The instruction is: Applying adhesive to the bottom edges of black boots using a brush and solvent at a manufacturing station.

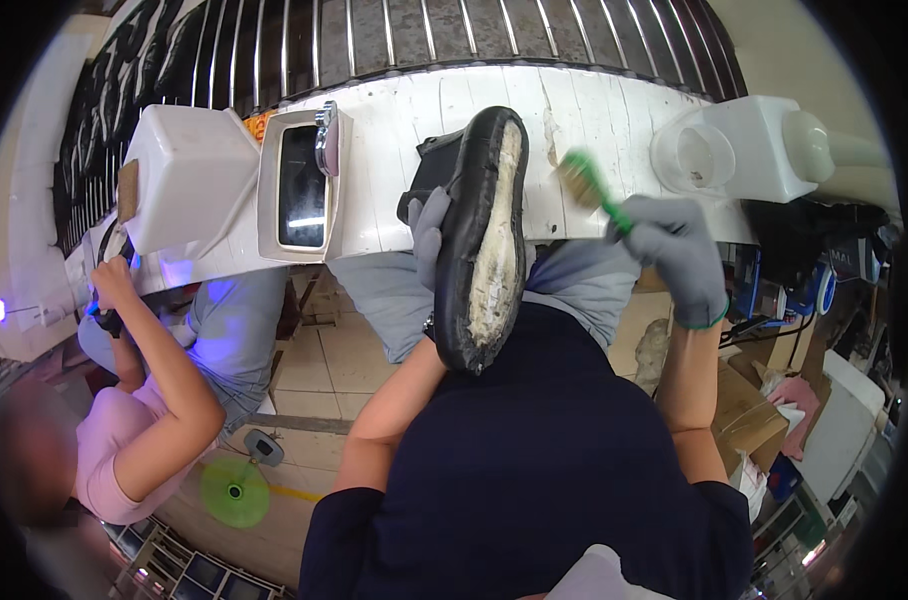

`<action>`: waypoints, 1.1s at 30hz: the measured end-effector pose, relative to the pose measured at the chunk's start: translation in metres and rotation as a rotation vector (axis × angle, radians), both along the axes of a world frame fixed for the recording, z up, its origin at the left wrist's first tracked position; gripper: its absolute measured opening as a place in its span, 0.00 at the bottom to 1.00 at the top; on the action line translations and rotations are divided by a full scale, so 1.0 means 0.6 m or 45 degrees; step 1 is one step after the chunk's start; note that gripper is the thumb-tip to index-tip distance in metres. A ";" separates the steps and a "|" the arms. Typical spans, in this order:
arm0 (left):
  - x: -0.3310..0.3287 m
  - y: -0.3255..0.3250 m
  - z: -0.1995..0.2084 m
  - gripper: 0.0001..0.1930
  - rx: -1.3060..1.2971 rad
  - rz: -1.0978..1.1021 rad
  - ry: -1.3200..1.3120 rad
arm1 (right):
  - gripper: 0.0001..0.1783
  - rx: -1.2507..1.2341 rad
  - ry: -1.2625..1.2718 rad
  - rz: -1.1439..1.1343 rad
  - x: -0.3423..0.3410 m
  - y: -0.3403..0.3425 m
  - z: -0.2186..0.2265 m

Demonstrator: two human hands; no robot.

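Observation:
A black shoe (457, 250) is held tilted up over the table's front edge, its underside turned toward me. A rough cream-white patch (496, 240) runs along that underside, edged by black material. My left hand (430, 232), in a grey glove, is closed round the shoe's left side; part of the hand is hidden behind it. In my right hand (674, 245), also gloved in grey, is a green-handled brush (586, 180) with pale bristles. The brush is smeared by motion and stands to the right of the shoe, apart from it. A black piece (436, 165) shows behind the shoe.
On the white table (384, 110) stand a white tray (270, 200) holding a phone-like dark panel, a clear cup (692, 155) and a white jug (759, 150). Metal rollers (434, 30) run along the far side. At left a co-worker (154, 430) sits beside a white container (189, 180).

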State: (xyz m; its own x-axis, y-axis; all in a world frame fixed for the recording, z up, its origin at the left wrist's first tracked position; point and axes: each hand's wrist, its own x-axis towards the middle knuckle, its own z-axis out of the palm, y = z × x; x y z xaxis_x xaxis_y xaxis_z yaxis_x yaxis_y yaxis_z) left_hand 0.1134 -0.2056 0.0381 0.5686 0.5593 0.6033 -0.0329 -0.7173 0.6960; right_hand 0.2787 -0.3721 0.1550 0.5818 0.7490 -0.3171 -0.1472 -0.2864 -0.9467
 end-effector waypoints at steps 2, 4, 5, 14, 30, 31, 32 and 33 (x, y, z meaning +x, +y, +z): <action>-0.001 -0.002 -0.010 0.35 -0.004 0.002 -0.050 | 0.12 0.033 0.101 0.091 -0.030 0.019 0.008; -0.003 -0.004 -0.014 0.36 -0.008 -0.007 -0.093 | 0.13 0.036 -0.011 0.101 -0.065 0.030 0.007; -0.003 -0.006 -0.015 0.36 -0.009 -0.006 -0.116 | 0.13 0.060 -0.125 0.101 -0.080 0.032 0.006; 0.005 -0.008 -0.025 0.41 -0.014 0.002 -0.240 | 0.11 -0.025 -0.627 -0.069 -0.109 0.049 -0.019; 0.002 -0.008 -0.011 0.42 -0.003 0.028 -0.169 | 0.07 -0.222 -0.686 -0.128 -0.015 0.080 -0.071; 0.002 -0.008 -0.008 0.42 0.002 0.032 -0.175 | 0.07 -0.220 -0.686 -0.121 -0.032 0.065 -0.061; 0.002 -0.007 -0.006 0.42 0.005 0.035 -0.182 | 0.07 -0.119 -0.637 -0.017 -0.048 0.049 -0.049; 0.002 -0.007 -0.005 0.42 0.013 0.041 -0.187 | 0.06 -0.027 -0.585 0.098 -0.057 0.040 -0.042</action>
State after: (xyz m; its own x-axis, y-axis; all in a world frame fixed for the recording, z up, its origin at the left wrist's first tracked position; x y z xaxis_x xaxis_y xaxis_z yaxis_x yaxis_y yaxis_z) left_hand 0.1147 -0.2101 0.0353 0.4555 0.5692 0.6845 -0.1105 -0.7268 0.6779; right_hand 0.2446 -0.3482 0.1299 0.6087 0.7915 -0.0549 0.3086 -0.3000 -0.9026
